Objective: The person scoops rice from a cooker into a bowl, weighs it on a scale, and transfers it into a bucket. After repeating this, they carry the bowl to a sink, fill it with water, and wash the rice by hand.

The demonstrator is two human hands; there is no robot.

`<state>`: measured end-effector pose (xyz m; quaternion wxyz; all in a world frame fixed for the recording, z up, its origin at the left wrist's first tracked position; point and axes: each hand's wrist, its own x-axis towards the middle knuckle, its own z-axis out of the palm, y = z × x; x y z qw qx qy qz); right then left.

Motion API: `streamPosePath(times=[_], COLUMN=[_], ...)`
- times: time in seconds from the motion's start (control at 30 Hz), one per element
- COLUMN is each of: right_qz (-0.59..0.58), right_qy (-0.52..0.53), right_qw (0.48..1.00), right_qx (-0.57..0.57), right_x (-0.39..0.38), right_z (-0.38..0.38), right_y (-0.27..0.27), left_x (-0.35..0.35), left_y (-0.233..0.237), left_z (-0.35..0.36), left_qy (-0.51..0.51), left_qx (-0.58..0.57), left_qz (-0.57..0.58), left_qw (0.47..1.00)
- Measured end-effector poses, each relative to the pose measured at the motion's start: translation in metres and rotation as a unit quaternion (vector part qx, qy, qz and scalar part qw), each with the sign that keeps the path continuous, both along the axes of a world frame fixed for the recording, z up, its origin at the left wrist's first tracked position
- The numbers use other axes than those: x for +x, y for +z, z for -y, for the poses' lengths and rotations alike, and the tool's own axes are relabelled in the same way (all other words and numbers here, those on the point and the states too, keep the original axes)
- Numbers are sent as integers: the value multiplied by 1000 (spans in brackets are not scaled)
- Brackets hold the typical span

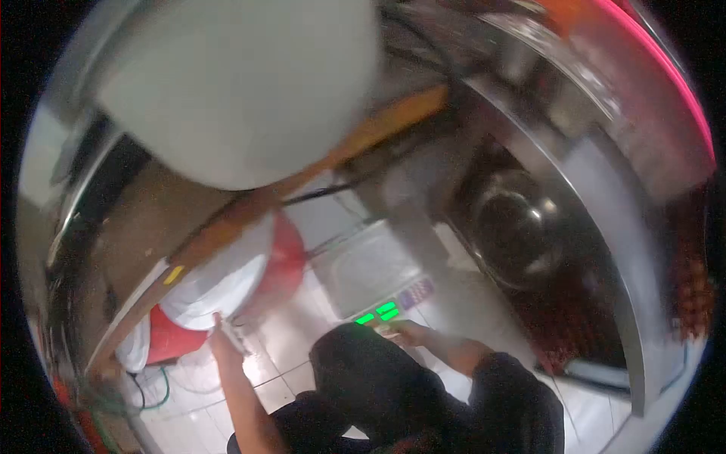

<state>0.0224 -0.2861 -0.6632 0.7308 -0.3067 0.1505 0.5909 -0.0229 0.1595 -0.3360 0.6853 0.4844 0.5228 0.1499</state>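
Note:
My left hand [220, 331] reaches to the near edge of a red tub [287, 246] with a white sheet or bag [227, 291] over its mouth. Its fingertips meet the white material, but blur hides how the fingers are set. A thin pale strip hangs beside this hand. My right hand [407, 333] is at the front of a digital scale [370, 268] with lit green displays on the floor. Its fingers are bent around something small and pale, too blurred to name.
A large white rounded object [242, 91] fills the upper left above a wooden-edged table [393, 117]. A shiny round metal vessel [522, 227] sits at right beneath a metal edge. A green hose [162, 393] lies on the tiled floor. A pink rim [673, 68] shows at upper right.

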Motion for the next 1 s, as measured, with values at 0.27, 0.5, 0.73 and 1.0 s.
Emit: streamPosePath(times=[0.27,0.5,0.73,1.0], right_qz=[62,48,236,110], right_qy=[-518,-724,-573,-464], right_qw=[806,586,710,758], right_qx=[-279,-361,-334,-445], right_x=[0,34,35,-46], right_z=[185,227,273,258], right_y=[52,122,160,193], left_x=[5,7,6,-4], left_y=[11,2,1,-13], left_z=[15,6,3,-16], left_qy=[-63,-57,-81,-87], left_qx=[34,25,28,-17], left_qz=[-19,14,31,39], left_qw=[997,998,996,995])
